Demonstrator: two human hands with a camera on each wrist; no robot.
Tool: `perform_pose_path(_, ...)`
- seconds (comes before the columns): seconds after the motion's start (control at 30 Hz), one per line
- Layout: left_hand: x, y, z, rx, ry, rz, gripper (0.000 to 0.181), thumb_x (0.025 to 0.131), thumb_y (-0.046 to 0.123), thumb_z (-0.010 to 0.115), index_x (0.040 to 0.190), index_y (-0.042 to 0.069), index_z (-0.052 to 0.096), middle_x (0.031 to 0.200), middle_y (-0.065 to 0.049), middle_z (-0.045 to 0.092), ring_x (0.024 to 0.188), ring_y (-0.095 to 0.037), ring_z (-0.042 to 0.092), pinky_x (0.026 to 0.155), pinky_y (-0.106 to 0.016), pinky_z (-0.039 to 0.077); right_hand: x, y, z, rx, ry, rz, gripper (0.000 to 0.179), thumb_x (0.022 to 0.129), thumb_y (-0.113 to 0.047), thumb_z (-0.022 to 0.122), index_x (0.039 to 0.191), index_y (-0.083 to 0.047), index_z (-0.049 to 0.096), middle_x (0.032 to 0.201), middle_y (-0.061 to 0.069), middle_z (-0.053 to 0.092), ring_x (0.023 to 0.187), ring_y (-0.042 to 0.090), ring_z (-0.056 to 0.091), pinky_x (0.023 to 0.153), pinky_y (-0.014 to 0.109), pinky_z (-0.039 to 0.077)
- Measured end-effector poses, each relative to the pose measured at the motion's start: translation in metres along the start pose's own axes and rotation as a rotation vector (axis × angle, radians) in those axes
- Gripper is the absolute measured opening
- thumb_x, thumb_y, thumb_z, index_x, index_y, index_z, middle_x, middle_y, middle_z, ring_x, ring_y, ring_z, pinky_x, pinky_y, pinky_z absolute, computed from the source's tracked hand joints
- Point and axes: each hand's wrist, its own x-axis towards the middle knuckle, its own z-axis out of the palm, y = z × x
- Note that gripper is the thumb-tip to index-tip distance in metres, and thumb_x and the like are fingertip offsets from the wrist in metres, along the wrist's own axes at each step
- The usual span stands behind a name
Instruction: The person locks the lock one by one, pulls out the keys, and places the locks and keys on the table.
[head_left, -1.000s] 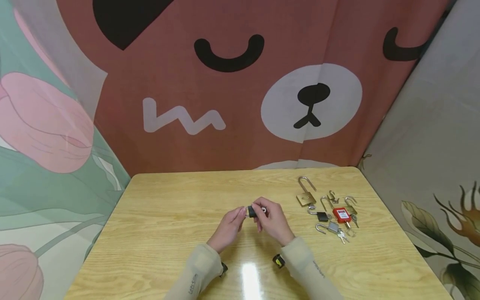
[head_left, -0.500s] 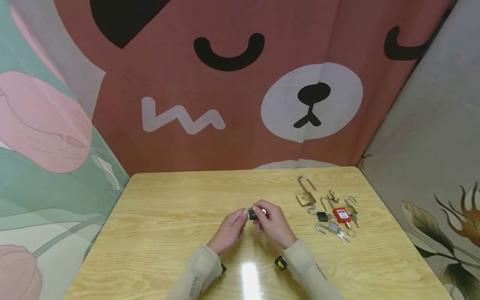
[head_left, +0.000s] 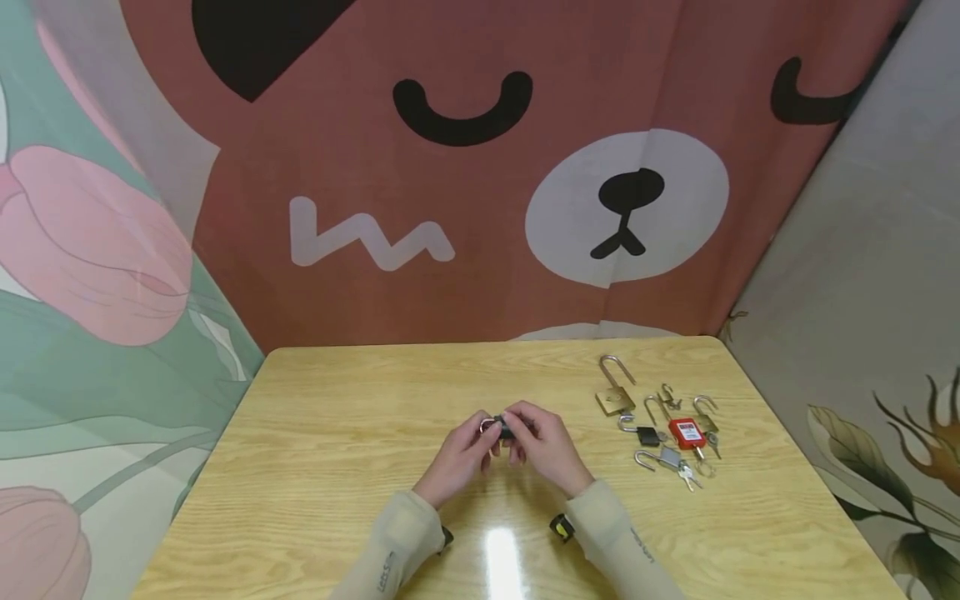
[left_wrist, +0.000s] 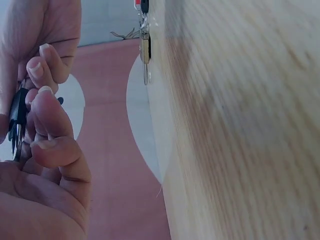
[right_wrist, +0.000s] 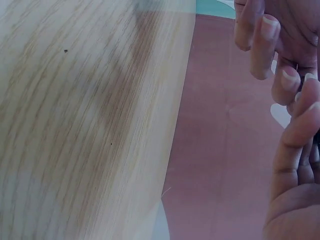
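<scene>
You're holding a black padlock (head_left: 507, 428) over the table (head_left: 337, 425), left hand (head_left: 461, 455) pinching its shackle (head_left: 486, 423), right hand (head_left: 547, 443) pinching the opposite end. More shackle is showing than before; probably you're repositioning it.

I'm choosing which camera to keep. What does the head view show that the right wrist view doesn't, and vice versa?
Only the head view: the red padlock, large brass padlock, keys and beige sleeves.

Only the right wrist view: small dark specks on the tabletop.

Both: tabletop, left hand, right hand and red-brown backdrop. The held black padlock shows in the head view; the wrist view has just dark slivers there.
</scene>
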Motion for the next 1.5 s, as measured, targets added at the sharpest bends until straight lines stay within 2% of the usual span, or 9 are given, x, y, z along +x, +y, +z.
perform_pose_path(0.23,0.003,-0.003,0.002,-0.035,0.019,0.021,0.028,0.11,0.036,0.051,0.107,0.011,0.061,0.094,-0.018,0.065,0.063,-0.015,0.055,0.061,-0.04,0.057,0.001,0.0,-0.001,0.019,-0.002,0.018,0.024,0.109,-0.024,0.054,0.108,-0.006,0.07,0.081,0.019,0.068,0.055,0.017,0.063,0.051,0.04,0.057)
perform_pose_path(0.53,0.006,-0.009,-0.003,-0.05,0.067,0.025,0.031,0.109,0.037,0.053,0.106,0.008,0.063,0.091,-0.016,0.065,0.064,-0.017,0.057,0.062,-0.043,0.057,-0.005,0.004,-0.01,0.041,0.005,0.056,0.024,0.109,-0.024,0.055,0.119,-0.005,0.068,0.087,0.026,0.067,0.062,0.031,0.068,0.057,0.041,0.061)
perform_pose_path(0.67,0.006,-0.01,-0.005,-0.063,0.079,0.012,0.028,0.108,0.037,0.054,0.106,0.01,0.063,0.09,-0.012,0.065,0.064,-0.016,0.057,0.062,-0.04,0.057,-0.007,0.007,-0.014,0.019,0.019,0.072,0.018,0.106,-0.019,0.061,0.115,-0.005,0.07,0.092,0.022,0.069,0.065,0.026,0.07,0.06,0.041,0.062)
perform_pose_path(0.83,0.005,-0.007,-0.003,-0.085,0.042,0.013,0.027,0.109,0.034,0.054,0.11,0.008,0.063,0.092,-0.009,0.067,0.066,-0.017,0.058,0.062,-0.04,0.056,-0.008,0.003,-0.016,-0.011,0.02,0.091,0.012,0.104,-0.009,0.062,0.108,-0.001,0.07,0.094,0.022,0.071,0.068,0.019,0.071,0.065,0.04,0.063)
perform_pose_path(1.03,0.005,-0.003,-0.002,-0.12,0.021,-0.021,0.026,0.109,0.035,0.054,0.114,0.011,0.063,0.095,-0.009,0.069,0.063,-0.016,0.058,0.05,-0.022,0.041,-0.009,0.007,-0.018,0.0,0.006,0.054,0.014,0.104,-0.015,0.064,0.104,-0.002,0.071,0.09,0.016,0.073,0.07,0.014,0.072,0.067,0.04,0.063)
perform_pose_path(1.1,0.005,-0.004,-0.003,-0.107,0.025,-0.019,0.026,0.109,0.035,0.054,0.114,0.011,0.064,0.095,-0.008,0.069,0.063,-0.016,0.058,0.05,-0.023,0.042,-0.008,0.007,-0.017,0.0,0.001,0.051,0.015,0.103,-0.015,0.065,0.103,-0.002,0.071,0.089,0.016,0.073,0.07,0.014,0.072,0.067,0.04,0.064)
perform_pose_path(1.2,0.005,-0.005,-0.004,-0.071,0.033,-0.008,0.025,0.109,0.034,0.054,0.114,0.011,0.064,0.095,-0.007,0.069,0.064,-0.016,0.058,0.055,-0.034,0.053,-0.006,0.007,-0.019,0.014,-0.015,0.055,0.016,0.103,-0.016,0.065,0.102,-0.001,0.071,0.09,0.02,0.073,0.071,0.015,0.073,0.068,0.039,0.064)
perform_pose_path(1.33,0.005,-0.006,-0.011,-0.055,0.074,-0.001,0.025,0.109,0.035,0.053,0.113,0.012,0.063,0.095,-0.009,0.069,0.066,-0.015,0.059,0.065,-0.044,0.058,-0.005,0.011,-0.03,0.065,-0.003,0.066,0.018,0.104,-0.016,0.065,0.103,0.001,0.07,0.093,0.028,0.071,0.072,0.017,0.074,0.068,0.036,0.064)
perform_pose_path(1.5,0.002,-0.006,-0.026,-0.081,0.144,-0.026,0.022,0.109,0.034,0.054,0.112,0.015,0.063,0.095,-0.011,0.068,0.065,-0.017,0.058,0.057,-0.029,0.048,-0.008,0.017,-0.051,0.059,0.052,0.057,0.015,0.101,-0.012,0.068,0.102,0.002,0.072,0.086,0.019,0.072,0.071,0.018,0.074,0.066,0.036,0.064)
